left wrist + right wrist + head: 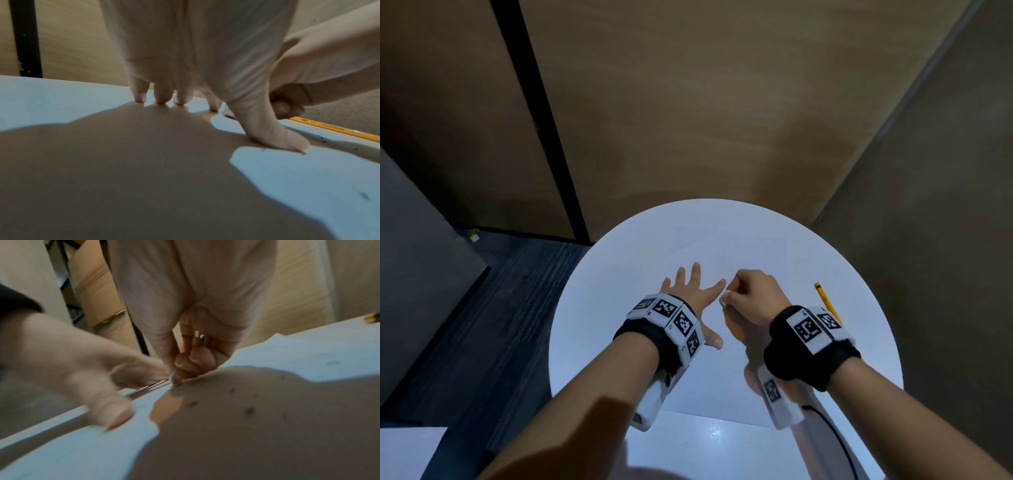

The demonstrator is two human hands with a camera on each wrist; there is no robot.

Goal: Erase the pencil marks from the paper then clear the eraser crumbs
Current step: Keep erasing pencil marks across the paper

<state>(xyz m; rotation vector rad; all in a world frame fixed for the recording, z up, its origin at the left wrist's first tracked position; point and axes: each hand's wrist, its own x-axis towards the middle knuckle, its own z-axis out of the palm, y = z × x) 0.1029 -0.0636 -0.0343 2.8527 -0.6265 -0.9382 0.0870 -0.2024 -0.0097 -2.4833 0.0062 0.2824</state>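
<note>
A white sheet of paper [743,253] lies on the round white table [592,308]. My left hand [688,291] rests flat on the paper with fingers spread, holding it down; the fingertips [160,99] and thumb press the sheet. My right hand [750,294] sits just right of it, fingers curled, pinching a small white eraser [723,297] against the paper. In the right wrist view the eraser [174,381] touches the sheet beneath the curled fingers. Dark eraser crumbs [249,410] lie scattered on the paper near the right hand; crumbs [363,195] also show by the left thumb.
A yellow pencil [827,303] lies on the table to the right of my right hand, also seen as the pencil [333,128] in the left wrist view. Brown wall panels stand behind the table. Dark carpet lies to the left.
</note>
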